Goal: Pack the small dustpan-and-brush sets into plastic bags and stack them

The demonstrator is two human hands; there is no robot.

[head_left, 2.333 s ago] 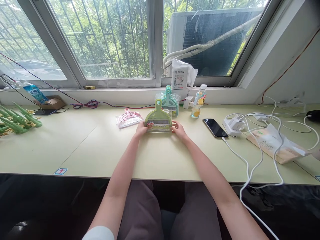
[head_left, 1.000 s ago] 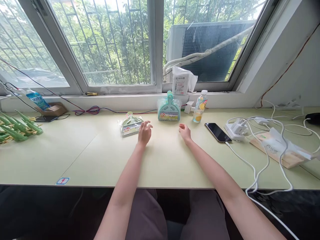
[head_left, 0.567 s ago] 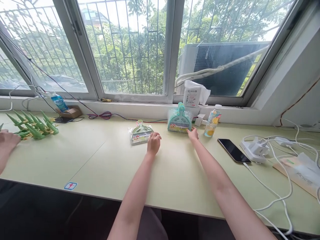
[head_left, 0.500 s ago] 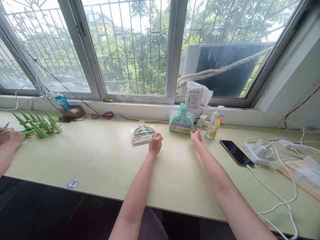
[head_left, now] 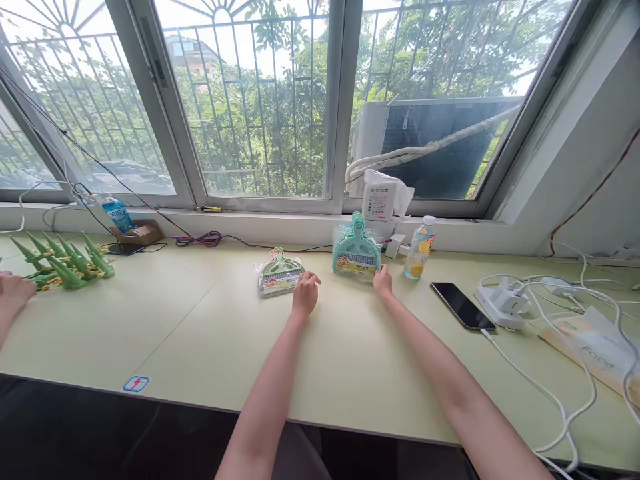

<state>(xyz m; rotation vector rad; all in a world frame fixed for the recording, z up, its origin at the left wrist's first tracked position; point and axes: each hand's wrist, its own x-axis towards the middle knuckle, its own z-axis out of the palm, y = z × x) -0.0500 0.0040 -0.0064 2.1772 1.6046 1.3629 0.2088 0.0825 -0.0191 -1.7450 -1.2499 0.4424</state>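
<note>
Since the first look, the green dustpan pack (head_left: pixel 281 269) has moved from between both hands to the small pile on the left. The left hand (head_left: pixel 306 292) is half open and empty beside it; the right hand (head_left: pixel 383 281) has bent fingers at the blue-green dustpan pile (head_left: pixel 357 253), near the desk's (head_left: pixel 240 360) back edge, but I cannot tell if it grips.

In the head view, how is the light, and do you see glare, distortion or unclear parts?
Head view: daylight from the windows, with the sky washed out; under the table, nearly black; window frames slanting, probably wide-angle distortion; glints on the plastic wrap of the teal brush set, its label print too soft to read.
</note>
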